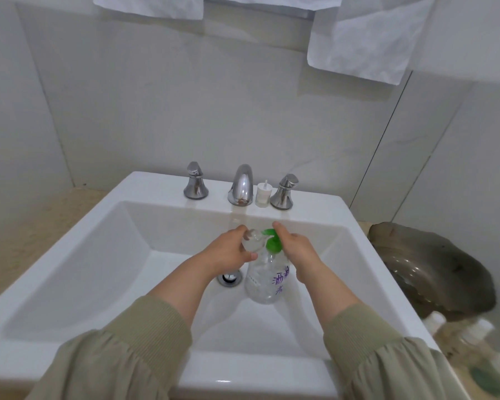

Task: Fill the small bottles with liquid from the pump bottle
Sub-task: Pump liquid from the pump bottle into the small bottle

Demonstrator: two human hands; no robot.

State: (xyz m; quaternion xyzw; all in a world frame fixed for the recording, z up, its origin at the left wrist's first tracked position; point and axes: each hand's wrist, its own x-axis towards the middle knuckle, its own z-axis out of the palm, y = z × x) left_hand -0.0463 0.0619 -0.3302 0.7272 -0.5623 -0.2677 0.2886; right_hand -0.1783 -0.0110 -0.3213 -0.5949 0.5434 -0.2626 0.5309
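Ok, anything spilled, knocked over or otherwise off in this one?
Nothing stands out. The pump bottle stands upright in the sink. The left hand holds a small bottle at its green nozzle, and the right hand grips the pump. A white cap stands on the ledge. No spill is visible.

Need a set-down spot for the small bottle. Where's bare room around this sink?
Free: ledge between left tap handle and spout; basin floor left of the drain; counter left of the sink. Crowded: white container between spout and right handle; basin middle, pump bottle, left hand gripping small bottle, right hand on it; right side, glass dish and bottles.
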